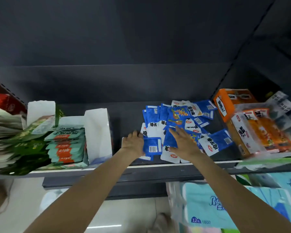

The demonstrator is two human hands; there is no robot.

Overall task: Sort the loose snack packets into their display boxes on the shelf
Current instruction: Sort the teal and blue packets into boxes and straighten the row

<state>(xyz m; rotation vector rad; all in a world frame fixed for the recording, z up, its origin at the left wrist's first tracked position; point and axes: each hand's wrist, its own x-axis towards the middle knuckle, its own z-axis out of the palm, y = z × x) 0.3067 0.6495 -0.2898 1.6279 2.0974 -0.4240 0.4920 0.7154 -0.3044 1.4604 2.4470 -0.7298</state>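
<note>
A heap of loose blue-and-white snack packets (pixel 188 121) lies on the dark shelf (pixel 128 113), right of centre. My left hand (pixel 133 142) grips a small stack of blue packets (pixel 152 147) at the heap's front left edge. Flat on top of the heap rests my right hand (pixel 183 142), fingers spread, holding nothing. A white display box (pixel 97 132) stands open left of the hands. Beside it, further left, teal-and-red packets (pixel 65 145) fill another box.
Green packets (pixel 27 148) and a pale stack sit at the far left. An orange box (pixel 228 103) and clear-wrapped orange packets (pixel 265 130) crowd the right end. Bare shelf lies between the white box and the heap. Tissue packs (pixel 213 207) sit below.
</note>
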